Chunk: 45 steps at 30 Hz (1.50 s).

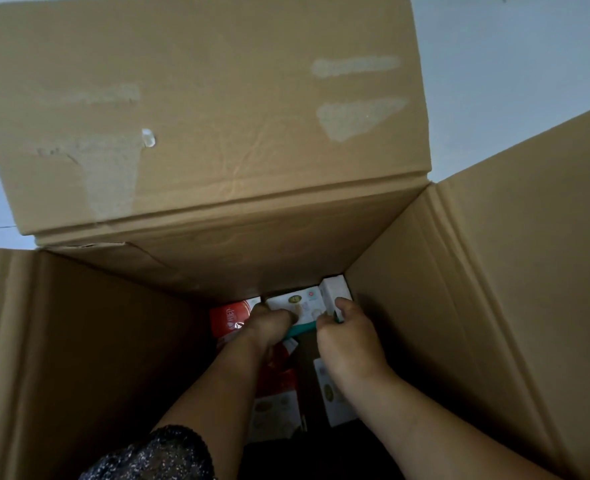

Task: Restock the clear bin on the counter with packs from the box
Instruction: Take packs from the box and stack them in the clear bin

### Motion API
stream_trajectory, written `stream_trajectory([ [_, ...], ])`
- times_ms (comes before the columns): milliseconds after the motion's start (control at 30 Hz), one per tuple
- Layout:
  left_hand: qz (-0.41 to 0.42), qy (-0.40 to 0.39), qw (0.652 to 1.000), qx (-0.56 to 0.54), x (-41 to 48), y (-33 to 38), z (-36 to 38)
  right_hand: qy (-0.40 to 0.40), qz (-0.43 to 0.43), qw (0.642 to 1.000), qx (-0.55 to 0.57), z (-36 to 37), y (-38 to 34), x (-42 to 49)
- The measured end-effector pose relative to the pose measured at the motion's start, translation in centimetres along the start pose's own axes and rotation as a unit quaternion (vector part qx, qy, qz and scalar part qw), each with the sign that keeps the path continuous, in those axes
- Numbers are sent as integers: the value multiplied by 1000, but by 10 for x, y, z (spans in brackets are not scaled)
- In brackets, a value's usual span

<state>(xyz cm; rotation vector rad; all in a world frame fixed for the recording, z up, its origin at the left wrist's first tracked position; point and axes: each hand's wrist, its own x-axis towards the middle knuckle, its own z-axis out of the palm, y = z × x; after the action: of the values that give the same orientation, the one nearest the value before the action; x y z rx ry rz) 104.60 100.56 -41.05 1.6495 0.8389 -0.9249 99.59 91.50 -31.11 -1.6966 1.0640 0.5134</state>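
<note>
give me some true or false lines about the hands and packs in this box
1. The left hand and right hand both reach deep into the cardboard box. True.
2. The hands grip a red pack between them. False: they grip a white pack with a teal edge; the red pack lies to its left.
3. The box's flaps are folded shut. False: the far flap stands open.
4. Other white packs lie on the bottom, nearer the person. True.
</note>
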Motion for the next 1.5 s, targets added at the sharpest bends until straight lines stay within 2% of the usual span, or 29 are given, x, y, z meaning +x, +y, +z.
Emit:
stream_trajectory([
  [233, 19, 46, 998, 24, 1, -4, 10, -5, -8, 1000, 2, 0, 1, -4],
  [333, 60, 93, 994, 20, -16, 8, 5, -2, -7, 1000, 1, -3, -2, -8],
  [467, 59, 119, 991, 10, -41, 21, -8, -10, -9, 1000, 7, -8, -12, -24],
  [867, 63, 62, 986, -140, -189, 53, -53, -19, -134, 991, -10, -59, -58, -132],
  [1033, 91, 38, 984, -149, -280, 64, -71, -16, -177, 984, -28, -92, -84, -196],
  [1300, 216, -37, 954, -206, -423, 120, -98, -20, -284, 956, -75, -173, -170, -309],
  [1500, 343, -56, 913, -212, -550, 210, -113, 23, -397, 917, -27, -232, -257, -396],
])
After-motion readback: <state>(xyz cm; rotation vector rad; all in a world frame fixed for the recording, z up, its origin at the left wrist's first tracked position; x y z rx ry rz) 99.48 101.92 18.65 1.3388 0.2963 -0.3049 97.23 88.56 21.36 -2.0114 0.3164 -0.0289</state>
